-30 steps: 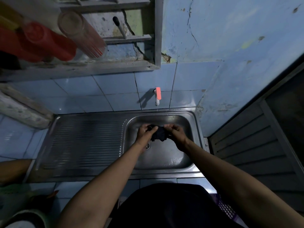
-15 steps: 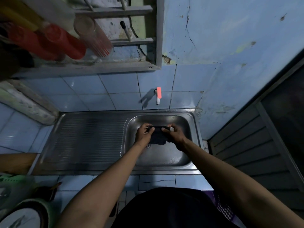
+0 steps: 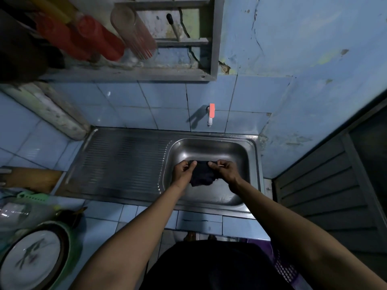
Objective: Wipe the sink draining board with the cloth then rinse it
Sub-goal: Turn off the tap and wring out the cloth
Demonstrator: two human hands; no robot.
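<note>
Both hands are over the sink basin (image 3: pixel 211 147), each with fingers curled and pinching the same dark cloth (image 3: pixel 202 174); the left hand (image 3: pixel 183 171) grips the cloth's upper left edge between thumb and bent fingers, its thumb lying along the top of the fabric; the right hand (image 3: pixel 225 170) pinches the upper right edge in the same way, fingers folded under and thumb pressed against them; the cloth is stretched between the two hands along its top edge and hangs down bunched below them, its lower part apart from the basin floor as far as can be told; the hands are near each other, with only the width of the cloth between them; the ribbed draining board (image 3: pixel 123 160) lies to the left of the basin, well apart from the cloth and untouched by either hand; the tap (image 3: pixel 211 114), white with a red handle, stands on the tiled wall above the basin's far rim, beyond the hands; no water is visible running from it.
</note>
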